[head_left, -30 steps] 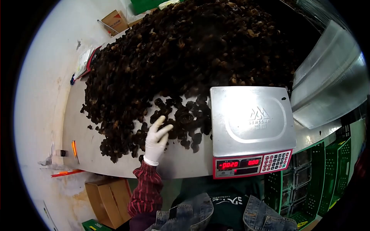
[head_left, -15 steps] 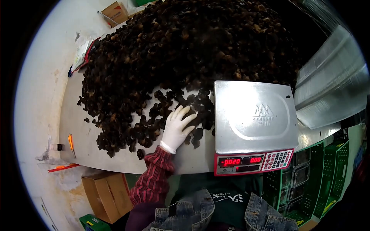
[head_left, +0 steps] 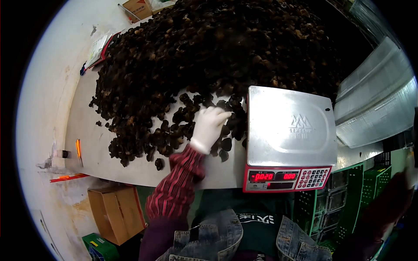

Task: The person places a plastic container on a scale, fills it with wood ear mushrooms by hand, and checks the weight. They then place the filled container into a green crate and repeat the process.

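My left hand (head_left: 208,127), in a white glove, is over loose dark pieces of wood ear mushroom (head_left: 185,114) in front of the big heap. Its fingers are curled and drawn together; whatever lies beneath them is hidden. Just right of it stands a scale (head_left: 292,126) with a bare steel plate and a red front, its display lit. At the far right edge, my right hand (head_left: 410,169) shows only as a pale blur past a dark sleeve, its fingers not readable.
A large heap of wood ear mushrooms (head_left: 217,48) covers the back of the table. Clear plastic trays (head_left: 376,93) are stacked right of the scale. Below the table's edge are an open cardboard box (head_left: 115,213) at left and green crates (head_left: 352,204) at right.
My left hand has gone from spread fingers to curled ones and shifted slightly up and right. My right arm has come into view at the right edge. The whole view has shifted slightly.
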Action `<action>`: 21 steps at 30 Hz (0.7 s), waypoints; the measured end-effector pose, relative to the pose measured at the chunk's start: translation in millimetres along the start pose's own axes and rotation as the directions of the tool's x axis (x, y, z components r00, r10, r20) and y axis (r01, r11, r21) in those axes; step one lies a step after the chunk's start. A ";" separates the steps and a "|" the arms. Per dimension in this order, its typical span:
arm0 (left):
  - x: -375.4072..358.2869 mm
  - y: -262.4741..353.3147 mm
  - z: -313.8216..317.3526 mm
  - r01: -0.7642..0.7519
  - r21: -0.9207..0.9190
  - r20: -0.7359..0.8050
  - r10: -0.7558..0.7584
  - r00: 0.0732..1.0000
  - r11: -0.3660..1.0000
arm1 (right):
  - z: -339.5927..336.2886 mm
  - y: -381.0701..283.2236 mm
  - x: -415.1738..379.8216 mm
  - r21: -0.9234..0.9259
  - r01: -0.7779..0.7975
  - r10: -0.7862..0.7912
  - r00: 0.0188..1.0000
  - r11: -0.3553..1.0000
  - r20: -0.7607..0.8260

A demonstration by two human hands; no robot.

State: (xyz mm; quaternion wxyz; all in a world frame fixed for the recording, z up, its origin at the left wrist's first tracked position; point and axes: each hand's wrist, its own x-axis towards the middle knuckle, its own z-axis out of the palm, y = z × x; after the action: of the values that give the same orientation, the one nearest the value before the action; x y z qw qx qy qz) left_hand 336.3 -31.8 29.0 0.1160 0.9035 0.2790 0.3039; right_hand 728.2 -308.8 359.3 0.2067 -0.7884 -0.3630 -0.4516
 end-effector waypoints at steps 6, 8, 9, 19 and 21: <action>35.1 -4.8 30.5 -0.005 0.243 0.271 -0.063 0.961 0.970 | 38.3 -128.7 -203.5 0.452 0.408 -0.584 0.720 0.793 0.375; 33.7 -2.8 26.7 -0.042 0.284 0.250 -0.031 0.968 0.958 | 41.7 -143.5 -225.4 0.581 0.306 -0.607 0.660 0.755 0.441; 31.4 -2.2 24.4 -0.068 0.281 0.212 0.007 0.977 0.957 | 42.0 -147.5 -229.0 0.643 0.266 -0.636 0.626 0.718 0.451; -70.6 -86.0 -118.9 0.482 0.091 -0.389 -0.414 0.823 0.871 | 32.8 -73.6 -249.9 0.547 -0.327 0.016 0.868 0.771 0.496; -116.5 -134.9 -140.8 0.585 0.194 -0.419 -0.473 0.775 0.788 | 37.6 -57.3 -263.9 0.530 -0.446 0.113 0.830 0.721 0.546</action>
State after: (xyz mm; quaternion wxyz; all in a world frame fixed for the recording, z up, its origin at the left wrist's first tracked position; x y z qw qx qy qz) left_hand 114.6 17.1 32.4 0.0017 0.7243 0.5851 0.3648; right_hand 619.2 -348.7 112.6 0.4338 -0.8028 -0.4053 -0.0548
